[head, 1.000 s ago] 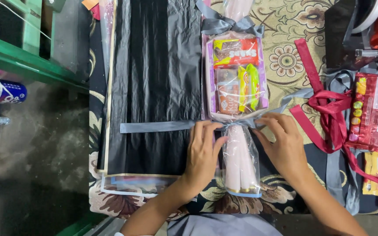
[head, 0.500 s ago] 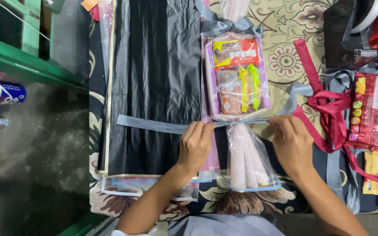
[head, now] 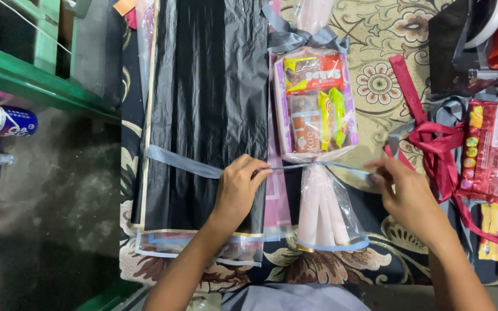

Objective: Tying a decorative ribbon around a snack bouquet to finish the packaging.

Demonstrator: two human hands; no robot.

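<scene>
Forearms are stretched forward, the left hand point(head: 238, 190) and right hand point(head: 408, 193) each pinched shut on the grey ribbon point(head: 183, 164). Between them, the ribbon is drawn taut across the neck of the clear snack parcel point(head: 318, 124), lying on patterned cloth point(head: 384, 40).

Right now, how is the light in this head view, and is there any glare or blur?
Head view: light falls on the middle; the floor at left is dark. Glare shines on the black plastic sheet and the clear snack bundle. The right hand looks slightly blurred at the fingertips; the left hand and grey ribbon are sharp.
</scene>
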